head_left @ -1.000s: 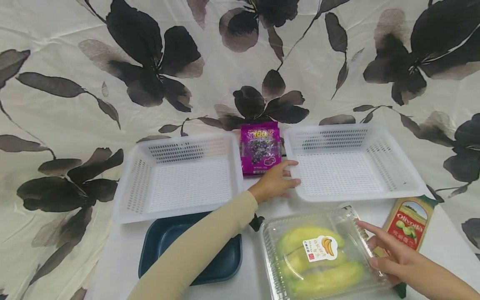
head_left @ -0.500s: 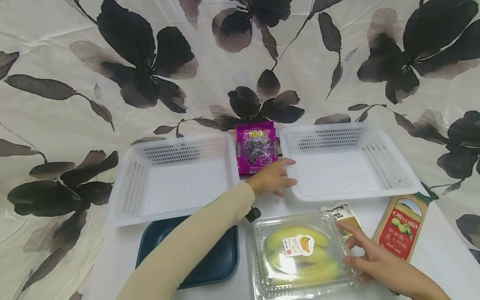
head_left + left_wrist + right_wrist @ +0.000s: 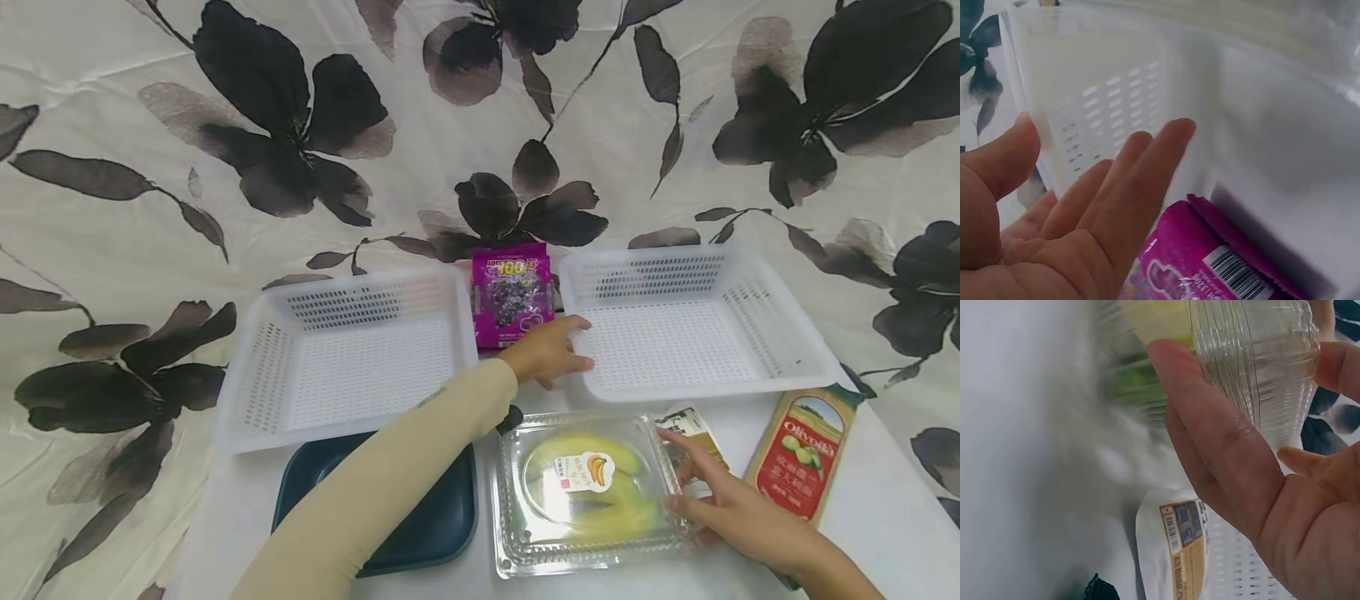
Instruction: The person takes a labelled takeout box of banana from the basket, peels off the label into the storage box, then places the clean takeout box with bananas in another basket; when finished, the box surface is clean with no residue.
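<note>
Right hand point(image 3: 738, 512) has straight fingers pressed on the clear plastic clamshell of bananas point(image 3: 585, 492) (mid-slide, probably); left hand point(image 3: 546, 354) rests flat against the white perforated basket point(image 3: 780, 333). Next needs a proper grip.

On the white table, the person's left hand point(image 3: 550, 356) rests with straight fingers against the near corner of the right white basket point(image 3: 780, 367), just below a purple snack packet point(image 3: 512, 293). Their right hand point(image 3: 720, 500) touches the right edge of a clear clamshell of bananas point(image 3: 585, 496), beside an olive oil box point(image 3: 801, 457).
</note>
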Action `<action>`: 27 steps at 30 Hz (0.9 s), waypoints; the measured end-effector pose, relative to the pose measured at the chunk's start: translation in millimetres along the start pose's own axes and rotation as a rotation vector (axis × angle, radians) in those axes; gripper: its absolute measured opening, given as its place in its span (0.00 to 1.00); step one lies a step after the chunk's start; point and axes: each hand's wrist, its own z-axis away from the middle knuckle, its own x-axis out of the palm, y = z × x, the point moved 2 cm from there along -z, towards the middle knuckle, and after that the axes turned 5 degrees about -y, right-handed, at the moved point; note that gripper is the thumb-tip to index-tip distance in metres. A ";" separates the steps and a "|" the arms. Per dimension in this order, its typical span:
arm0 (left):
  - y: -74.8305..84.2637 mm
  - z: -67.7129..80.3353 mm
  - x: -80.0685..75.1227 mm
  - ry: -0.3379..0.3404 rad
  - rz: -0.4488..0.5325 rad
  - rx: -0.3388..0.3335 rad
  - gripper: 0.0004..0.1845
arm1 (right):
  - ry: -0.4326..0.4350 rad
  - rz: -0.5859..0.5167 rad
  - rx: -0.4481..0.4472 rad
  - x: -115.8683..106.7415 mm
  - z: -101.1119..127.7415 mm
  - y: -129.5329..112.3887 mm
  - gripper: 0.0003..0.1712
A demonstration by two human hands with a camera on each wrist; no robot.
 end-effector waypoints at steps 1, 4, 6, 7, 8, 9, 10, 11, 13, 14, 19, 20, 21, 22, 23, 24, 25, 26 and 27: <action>0.7 0.3 -0.7 0.001 -0.021 -0.002 0.35 | -0.001 0.001 -0.008 -0.3 -1.5 -1.0 0.48; 2.5 1.2 -2.0 -0.002 -0.061 -0.010 0.34 | -0.002 0.004 -0.009 -1.7 -4.8 -3.4 0.48; 3.2 1.6 -2.3 -0.003 -0.068 -0.014 0.34 | -0.004 0.004 -0.008 -2.7 -6.5 -4.6 0.48; 3.5 1.7 -2.3 -0.002 -0.068 -0.014 0.34 | -0.005 0.002 -0.007 -3.2 -7.2 -5.1 0.48; 3.9 1.7 -2.4 0.000 -0.070 -0.015 0.34 | -0.007 0.001 -0.006 -3.8 -7.8 -5.7 0.48; 4.1 1.9 -2.5 0.001 -0.072 -0.015 0.34 | -0.009 -0.004 -0.007 -4.3 -8.3 -6.0 0.48; 4.3 1.9 -2.5 0.002 -0.074 -0.016 0.34 | -0.012 -0.011 -0.006 -4.8 -8.8 -6.3 0.47; 4.6 1.8 -2.5 0.003 -0.074 -0.017 0.34 | -0.015 -0.019 -0.005 -5.3 -9.1 -6.4 0.47; 4.8 1.7 -2.5 0.004 -0.074 -0.019 0.34 | -0.020 -0.030 -0.004 -5.9 -9.7 -6.4 0.47; 4.9 1.7 -2.5 0.005 -0.075 -0.022 0.34 | -0.023 -0.036 -0.003 -6.0 -10.0 -6.4 0.47; 4.0 0.9 -2.0 0.005 -0.077 -0.036 0.34 | -0.036 -0.062 -0.005 -5.9 -10.5 -6.0 0.46; 3.8 0.7 -1.9 0.004 -0.078 -0.035 0.34 | -0.037 -0.066 -0.005 -5.9 -10.5 -5.9 0.47; 3.6 0.4 -1.9 0.004 -0.078 -0.034 0.34 | -0.036 -0.071 -0.001 -6.0 -10.4 -5.8 0.47; 3.5 0.2 -1.8 0.003 -0.080 -0.032 0.34 | -0.035 -0.073 -0.002 -6.2 -10.4 -5.9 0.47; 3.6 0.1 -1.8 0.004 -0.082 -0.031 0.34 | -0.034 -0.074 -0.002 -6.3 -10.3 -5.9 0.47; 3.7 0.0 -1.9 0.004 -0.084 -0.029 0.34 | -0.035 -0.075 -0.003 -6.6 -10.2 -6.0 0.47; 3.9 -0.2 -2.1 0.005 -0.085 -0.028 0.34 | -0.034 -0.073 -0.003 -6.8 -10.1 -6.3 0.47; 4.3 -0.1 -2.4 0.005 -0.088 -0.028 0.34 | -0.035 -0.077 0.001 -6.9 -9.9 -6.9 0.47; 4.6 -0.2 -2.6 0.006 -0.088 -0.028 0.34 | -0.034 -0.077 0.005 -7.0 -9.7 -7.4 0.47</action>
